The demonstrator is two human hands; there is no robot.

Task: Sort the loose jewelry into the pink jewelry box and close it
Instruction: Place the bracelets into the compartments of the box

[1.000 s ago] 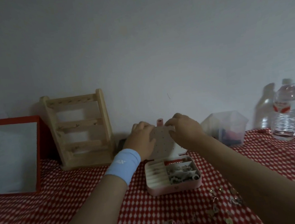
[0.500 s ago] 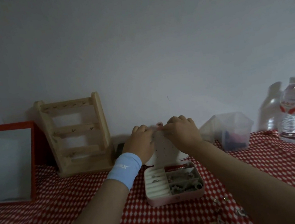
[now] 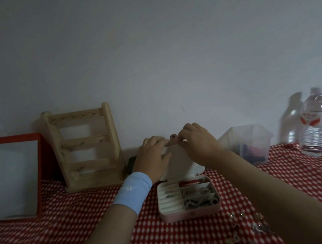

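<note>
The pink jewelry box (image 3: pixel 189 214) stands open on the red checked cloth, with rings in its left slots and small pieces piled in its right compartments. Its lid (image 3: pixel 181 162) stands upright and shows a white perforated panel with a pink tab (image 3: pixel 173 137) on top. My left hand (image 3: pixel 152 157), with a blue wristband, grips the lid's upper left edge. My right hand (image 3: pixel 198 143) pinches the lid's top edge beside the tab. Loose jewelry (image 3: pixel 237 233) lies on the cloth in front of the box, to the right.
A wooden jewelry rack (image 3: pixel 86 146) and a red-framed mirror (image 3: pixel 14 176) stand at the back left. A clear plastic container (image 3: pixel 249 144) and water bottles (image 3: pixel 315 124) stand at the back right. A dark object (image 3: pixel 130 165) lies behind my left hand.
Both hands stay at the top of the upright lid. My right hand's fingers have moved up from the panel's face to its top edge. The view has shifted slightly.
</note>
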